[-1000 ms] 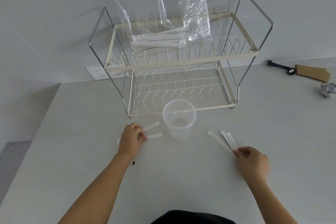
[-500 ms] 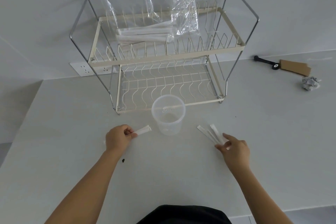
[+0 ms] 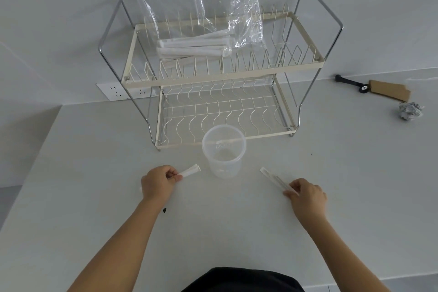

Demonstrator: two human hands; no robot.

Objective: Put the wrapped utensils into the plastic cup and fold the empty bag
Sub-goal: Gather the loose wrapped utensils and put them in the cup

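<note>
1. Fingers point(image 3: 174, 176) of the left hand point(image 3: 158, 182) are curled tight around a short bundle of wrapped utensils point(image 3: 190, 170); only its white end sticks out toward the right, and how many pieces it holds cannot be told.
2. Behind, the two-tier wire rack point(image 3: 220, 78) stands on the table point(image 3: 343, 185) against the wall; its upper tier carries more paper-wrapped utensils point(image 3: 194, 45) lying flat inside a clear plastic bag point(image 3: 241, 7) whose open top rises out of the frame.
3. Between the hands, the clear plastic cup point(image 3: 224, 152) stands upright on the table just in front of the rack's lower tier, touching neither hand; it looks empty, though the see-through wall makes that hard to judge.
4. Right hand point(image 3: 308, 197): its fingers point(image 3: 292, 191) are pinched on the near end of a few long wrapped utensils point(image 3: 272, 176) that slant up-left toward the cup; whether they are lifted or lying on the table is unclear.
5. Far right near the wall lie a black-handled tool point(image 3: 350, 83), a cardboard piece point(image 3: 388, 90) and a crumpled foil ball point(image 3: 410, 111).
</note>
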